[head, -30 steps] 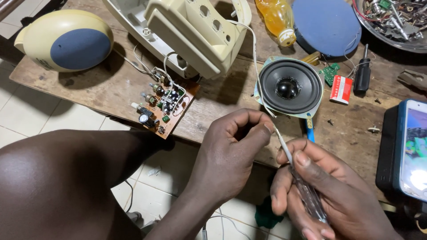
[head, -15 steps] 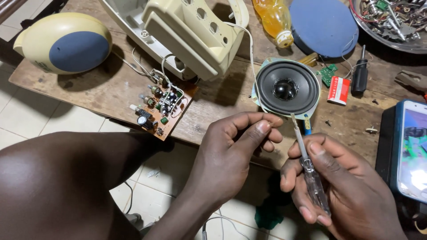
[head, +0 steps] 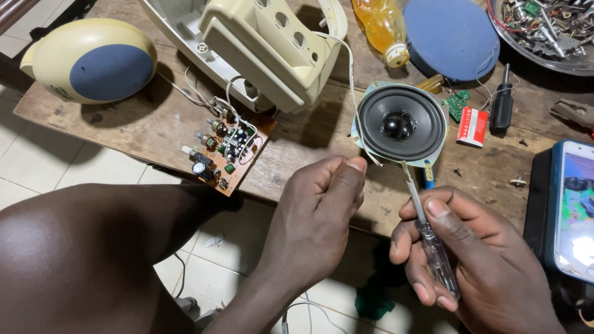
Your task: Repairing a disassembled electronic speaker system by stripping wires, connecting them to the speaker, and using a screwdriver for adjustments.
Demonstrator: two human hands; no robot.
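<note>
My left hand pinches a thin white wire between thumb and fingers, just below the left rim of a round black speaker lying face up on the wooden table. The wire runs up to a cream plastic housing. My right hand grips a clear-handled screwdriver. Its shaft points up, with the tip at the speaker's lower rim. A brown circuit board with several wires lies at the table's front edge, left of my hands.
A cream oval cover with a blue centre sits far left. Behind the speaker are an orange bottle, a blue disc, a bowl of metal parts, a black screwdriver and a small red box. A lit phone lies right.
My right hand has raised the screwdriver so its tip now reaches the speaker's lower rim. My left hand has shifted slightly up and right, keeping its pinch on the wire.
</note>
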